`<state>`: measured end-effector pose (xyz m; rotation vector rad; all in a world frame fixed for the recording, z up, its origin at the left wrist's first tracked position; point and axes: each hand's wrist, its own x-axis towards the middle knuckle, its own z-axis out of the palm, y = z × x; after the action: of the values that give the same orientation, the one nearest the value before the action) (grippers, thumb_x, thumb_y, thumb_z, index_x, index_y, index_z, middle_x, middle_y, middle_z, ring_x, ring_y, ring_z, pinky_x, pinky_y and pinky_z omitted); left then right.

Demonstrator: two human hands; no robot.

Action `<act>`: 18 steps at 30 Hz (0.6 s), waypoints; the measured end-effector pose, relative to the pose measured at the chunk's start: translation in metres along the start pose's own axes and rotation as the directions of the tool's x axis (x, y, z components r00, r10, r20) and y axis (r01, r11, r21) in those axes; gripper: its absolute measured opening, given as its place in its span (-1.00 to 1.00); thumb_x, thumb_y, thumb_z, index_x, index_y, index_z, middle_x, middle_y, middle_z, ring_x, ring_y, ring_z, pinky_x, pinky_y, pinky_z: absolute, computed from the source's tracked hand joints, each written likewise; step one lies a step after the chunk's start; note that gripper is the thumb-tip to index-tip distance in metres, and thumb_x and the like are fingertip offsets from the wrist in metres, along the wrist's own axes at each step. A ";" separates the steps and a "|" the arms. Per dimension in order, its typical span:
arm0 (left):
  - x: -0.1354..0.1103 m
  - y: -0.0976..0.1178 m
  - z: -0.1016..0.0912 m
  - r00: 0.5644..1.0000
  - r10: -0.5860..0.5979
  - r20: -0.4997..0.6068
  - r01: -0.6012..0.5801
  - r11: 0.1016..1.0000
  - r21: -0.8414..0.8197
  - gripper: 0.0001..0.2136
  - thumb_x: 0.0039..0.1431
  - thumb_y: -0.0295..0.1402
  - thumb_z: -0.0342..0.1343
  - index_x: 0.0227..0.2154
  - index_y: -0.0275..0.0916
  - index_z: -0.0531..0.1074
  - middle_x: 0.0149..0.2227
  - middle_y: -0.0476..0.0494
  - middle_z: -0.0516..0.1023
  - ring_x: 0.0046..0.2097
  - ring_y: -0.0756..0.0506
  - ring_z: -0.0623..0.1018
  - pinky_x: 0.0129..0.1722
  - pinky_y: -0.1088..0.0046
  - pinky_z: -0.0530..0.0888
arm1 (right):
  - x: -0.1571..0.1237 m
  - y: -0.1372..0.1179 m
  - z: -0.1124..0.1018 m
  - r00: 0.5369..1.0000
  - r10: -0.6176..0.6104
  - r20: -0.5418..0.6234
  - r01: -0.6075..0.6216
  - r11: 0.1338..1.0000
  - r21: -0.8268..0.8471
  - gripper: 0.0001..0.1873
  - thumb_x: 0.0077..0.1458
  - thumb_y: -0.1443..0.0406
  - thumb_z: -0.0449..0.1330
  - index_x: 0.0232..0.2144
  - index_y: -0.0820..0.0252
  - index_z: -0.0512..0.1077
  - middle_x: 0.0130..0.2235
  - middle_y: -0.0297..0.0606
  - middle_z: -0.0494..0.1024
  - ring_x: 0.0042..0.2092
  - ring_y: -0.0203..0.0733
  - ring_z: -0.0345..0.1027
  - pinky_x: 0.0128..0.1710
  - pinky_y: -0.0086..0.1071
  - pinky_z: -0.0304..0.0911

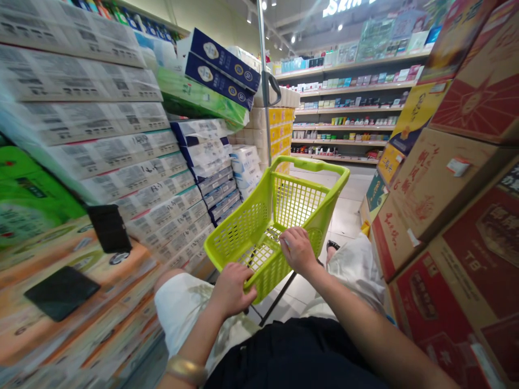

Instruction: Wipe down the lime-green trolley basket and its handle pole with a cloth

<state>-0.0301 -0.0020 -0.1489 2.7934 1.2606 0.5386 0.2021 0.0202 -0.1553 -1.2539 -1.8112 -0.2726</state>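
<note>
A person's left hand (233, 290) and right hand (299, 251) curl, each grip nearly closed, over a lime-green basket (243, 229) beside stacked cartons (425, 181).

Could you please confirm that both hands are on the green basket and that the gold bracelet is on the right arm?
Not quite: the head view shows the gold bracelet on the left arm, not the right. The left hand and right hand are indeed both on the green basket.
</note>
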 end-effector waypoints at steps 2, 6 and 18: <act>0.004 0.001 0.000 1.000 -0.020 0.003 0.020 1.000 -0.002 -0.82 -0.08 -0.39 0.10 -0.34 -0.18 0.46 -0.33 -0.09 0.57 -0.22 -0.14 0.51 -0.10 0.28 0.36 | -0.006 -0.013 0.004 1.000 0.002 -0.003 -0.002 0.999 0.035 -0.83 0.25 0.34 0.03 -0.32 0.13 0.42 -0.28 -0.21 0.49 -0.15 -0.12 0.25 -0.04 -0.23 0.14; 0.007 0.002 -0.003 0.999 -0.040 0.023 0.041 0.999 -0.030 -0.72 -0.12 -0.41 0.10 -0.25 -0.17 0.43 -0.26 -0.10 0.58 -0.17 -0.15 0.52 -0.03 0.25 0.36 | -0.015 -0.031 0.008 0.999 -0.026 0.026 0.024 0.997 0.080 -0.84 0.25 0.34 0.04 -0.28 0.13 0.43 -0.25 -0.22 0.49 -0.12 -0.13 0.26 -0.01 -0.22 0.13; 0.031 0.055 0.018 0.979 -0.187 -0.079 0.193 0.978 0.074 -0.55 -0.02 -0.46 0.05 0.01 -0.28 0.32 -0.07 -0.29 0.51 -0.01 -0.25 0.47 0.06 0.16 0.33 | -0.016 -0.036 0.011 0.999 0.037 0.018 -0.038 0.999 0.033 -0.84 0.24 0.36 0.04 -0.31 0.11 0.42 -0.26 -0.22 0.49 -0.13 -0.12 0.26 -0.01 -0.22 0.12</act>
<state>0.0343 -0.0144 -0.1473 2.6973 1.5777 0.5928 0.1678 0.0003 -0.1633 -1.2693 -1.7981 -0.2103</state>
